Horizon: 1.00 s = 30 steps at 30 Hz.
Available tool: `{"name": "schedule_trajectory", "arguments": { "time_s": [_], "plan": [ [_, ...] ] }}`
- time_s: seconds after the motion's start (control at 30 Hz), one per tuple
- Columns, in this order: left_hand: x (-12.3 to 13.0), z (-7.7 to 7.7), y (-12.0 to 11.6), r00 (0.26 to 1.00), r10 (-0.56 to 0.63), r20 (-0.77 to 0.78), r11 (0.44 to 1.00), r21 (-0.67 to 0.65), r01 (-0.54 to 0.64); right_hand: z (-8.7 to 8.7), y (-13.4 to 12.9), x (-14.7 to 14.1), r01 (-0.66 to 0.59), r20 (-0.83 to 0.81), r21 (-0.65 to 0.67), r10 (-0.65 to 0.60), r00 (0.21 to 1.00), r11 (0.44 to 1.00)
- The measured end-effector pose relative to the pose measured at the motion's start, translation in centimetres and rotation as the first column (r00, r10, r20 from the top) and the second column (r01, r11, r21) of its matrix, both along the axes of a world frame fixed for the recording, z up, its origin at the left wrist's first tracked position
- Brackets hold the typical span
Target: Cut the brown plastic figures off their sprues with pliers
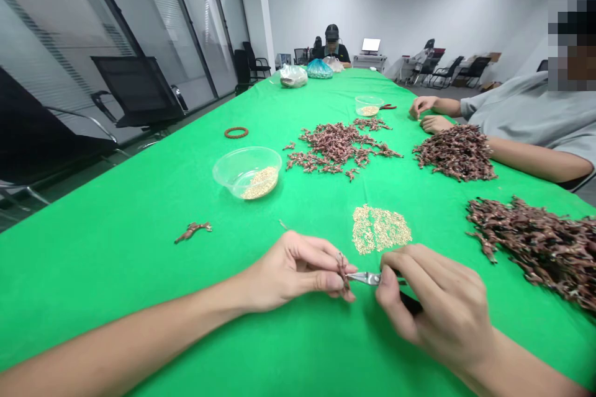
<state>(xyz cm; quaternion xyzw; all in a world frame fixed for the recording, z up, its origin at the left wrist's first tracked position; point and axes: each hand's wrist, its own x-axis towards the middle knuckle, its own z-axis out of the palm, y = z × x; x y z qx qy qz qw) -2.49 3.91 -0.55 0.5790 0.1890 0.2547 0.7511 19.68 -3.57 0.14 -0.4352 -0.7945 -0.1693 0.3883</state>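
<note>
My left hand [302, 270] pinches a small brown figurine [344, 282], shaped like an animal, between thumb and fingers. In my right hand [440, 298] is a pair of pliers [367, 278] with silver jaws and dark handles. The plier tips touch the figurine; whether they grip a small part there is too fine to make out. Just beyond my hands lies a flat patch of tiny gold-coloured pieces [382, 228]. A single brown figurine [193, 231] rests on the cloth to the left of my left hand.
A clear plastic bowl [248, 173] with gold pieces stands ahead. Piles of brown figurines [333, 146] cover the middle and the right side [535, 242]. At right sits a person in a grey sleeve [516, 102]. A brown ring [236, 132] and bags [293, 76] lie farther off.
</note>
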Motion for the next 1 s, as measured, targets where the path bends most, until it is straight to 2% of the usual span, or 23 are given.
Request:
{"name": "schedule_trajectory", "arguments": {
  "time_s": [0.13,0.2,0.27,0.37,0.4,0.43,0.5,0.57,0.63,0.7,0.8,0.9,1.0],
  "plan": [
    [0.1,0.0,-0.1,1.0,0.02,0.003,1.0,0.01,-0.02,0.5,0.0,-0.4,0.016,-0.092,-0.23,-0.038,0.995,0.973],
    [0.2,0.1,-0.2,1.0,0.025,-0.003,0.999,0.021,-0.025,0.8,0.0,-0.4,0.033,-0.111,-0.382,-0.082,0.99,0.923],
    [0.2,0.2,-0.3,1.0,0.026,-0.01,0.999,0.032,-0.026,1.3,-0.1,-0.4,0.048,-0.107,-0.532,-0.123,0.987,0.845],
    [0.3,0.4,-0.3,1.0,0.011,-0.017,0.999,0.048,-0.011,1.9,-0.2,-0.4,0.046,-0.109,-0.67,-0.16,0.981,0.741],
    [0.2,0.5,-0.3,1.0,0.01,-0.018,0.999,0.053,-0.009,2.0,-0.1,-0.4,0.035,-0.122,-0.684,-0.162,0.979,0.728],
    [0.2,0.5,-0.3,1.0,0.011,-0.02,0.998,0.055,-0.01,2.1,-0.1,-0.4,0.02,-0.145,-0.673,-0.159,0.977,0.739],
    [0.2,0.5,-0.2,0.999,0.02,-0.025,0.999,0.042,-0.019,1.9,0.1,-0.2,-0.006,-0.198,-0.551,-0.123,0.972,0.834],
    [0.2,0.5,0.0,0.999,0.028,-0.022,1.0,0.013,-0.027,1.4,0.4,0.0,-0.012,-0.199,-0.309,-0.052,0.979,0.951],
    [0.2,0.4,0.2,0.999,0.032,-0.012,0.999,-0.024,-0.032,0.8,0.7,0.3,-0.011,-0.105,-0.062,0.004,0.994,0.998],
    [0.1,0.4,0.2,0.999,0.034,-0.005,0.998,-0.056,-0.035,0.3,0.8,0.6,-0.018,0.014,0.098,0.017,1.0,0.995],
    [0.2,0.4,0.3,1.0,0.021,-0.007,0.997,-0.071,-0.021,0.0,0.8,0.8,-0.015,0.127,0.237,-0.015,0.992,0.971],
    [0.1,0.4,0.3,1.0,-0.002,0.001,0.998,-0.065,0.002,-0.1,0.7,0.9,-0.004,0.15,0.322,-0.047,0.987,0.947],
    [0.1,0.4,0.2,1.0,-0.017,0.0,0.998,-0.067,0.017,-0.3,0.7,0.8,-0.005,0.164,0.354,-0.057,0.985,0.935]
  ]
}}
